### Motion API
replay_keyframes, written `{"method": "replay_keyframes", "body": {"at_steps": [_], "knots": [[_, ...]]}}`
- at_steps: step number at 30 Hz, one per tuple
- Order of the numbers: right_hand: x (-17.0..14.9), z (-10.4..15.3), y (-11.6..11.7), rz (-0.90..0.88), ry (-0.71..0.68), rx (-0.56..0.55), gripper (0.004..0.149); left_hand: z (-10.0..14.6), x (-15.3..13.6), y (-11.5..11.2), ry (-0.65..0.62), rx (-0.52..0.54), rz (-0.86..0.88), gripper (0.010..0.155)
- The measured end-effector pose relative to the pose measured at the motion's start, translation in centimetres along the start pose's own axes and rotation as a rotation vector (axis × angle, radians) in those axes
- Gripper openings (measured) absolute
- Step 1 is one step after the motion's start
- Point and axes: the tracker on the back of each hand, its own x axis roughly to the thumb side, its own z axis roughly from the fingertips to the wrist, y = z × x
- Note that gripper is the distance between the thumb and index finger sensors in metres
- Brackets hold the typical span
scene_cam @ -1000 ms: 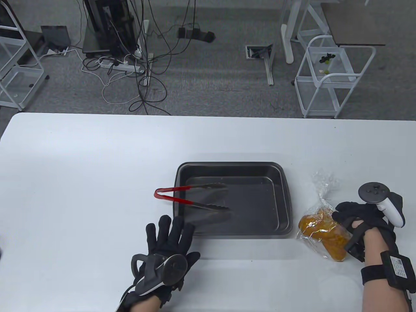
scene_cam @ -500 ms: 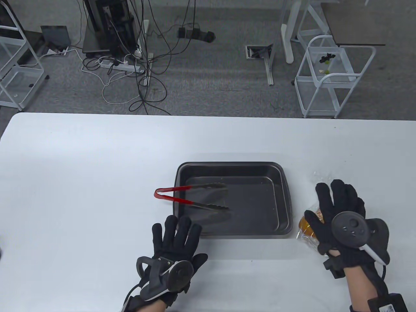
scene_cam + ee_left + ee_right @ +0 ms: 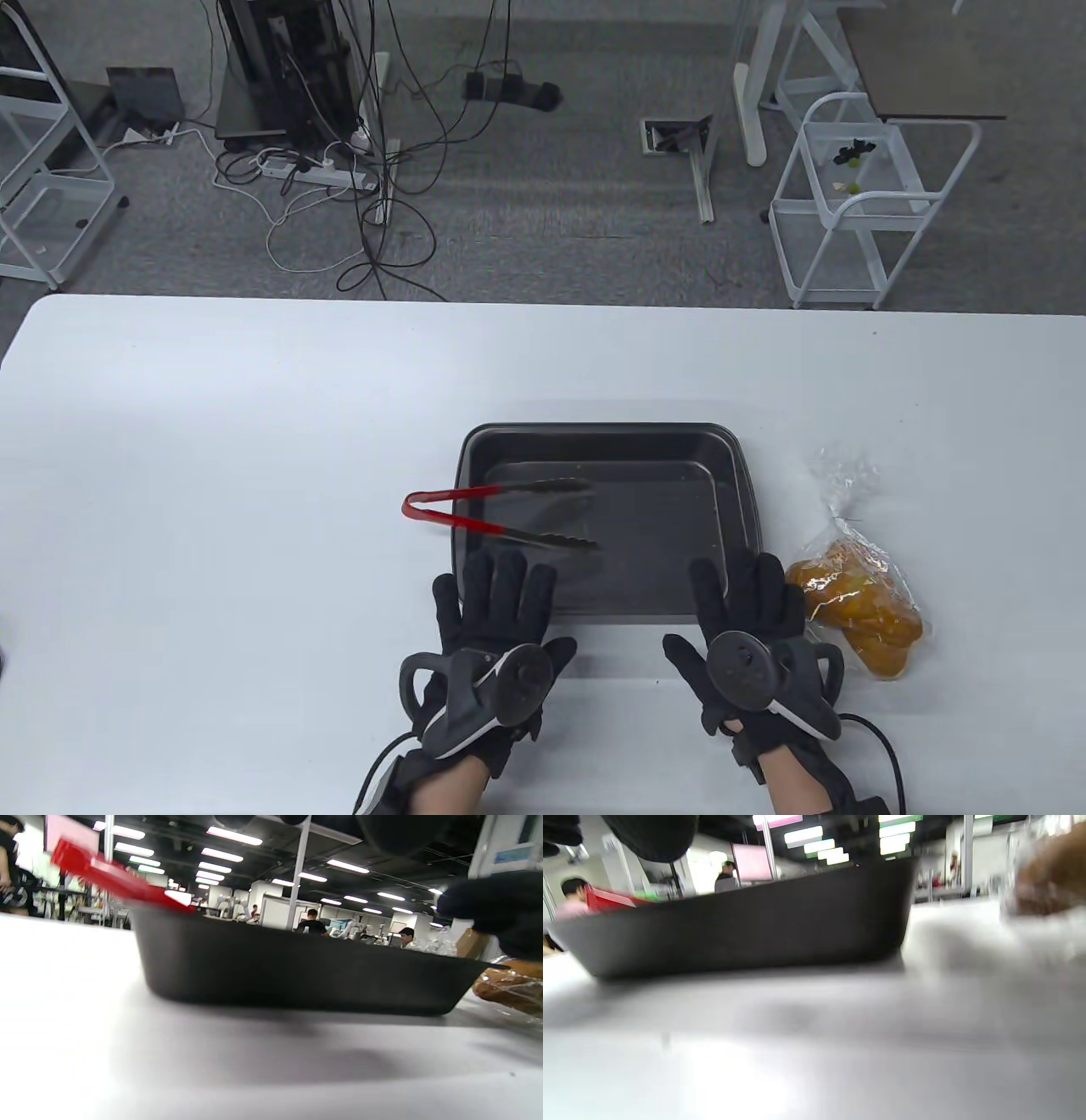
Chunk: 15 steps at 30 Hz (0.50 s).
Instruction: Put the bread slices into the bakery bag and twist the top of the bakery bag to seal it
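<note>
My left hand [image 3: 492,654] and right hand [image 3: 751,658] lie flat, fingers spread, holding nothing, at the tray's [image 3: 607,441] near edge; bread bag [image 3: 857,607] right of it.

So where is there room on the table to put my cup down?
The table's whole left part, left of the red tongs, is bare, and so is the far strip behind the black tray. The near right is crowded: the bag of bread lies beside the tray, with the left hand and right hand at the tray's front.
</note>
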Motion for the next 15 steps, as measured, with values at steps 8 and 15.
{"method": "replay_keyframes", "body": {"at_steps": [8,15], "knots": [[-0.4,-0.5,0.5,0.003,0.005,0.043,0.083,0.5,-2.1,-0.6,0.007,-0.046,0.019,0.079],[-0.6,-0.1,-0.6,-0.031,-0.002,0.003,0.084,0.8,-2.0,-0.2,-0.009,-0.041,0.038,0.081]]}}
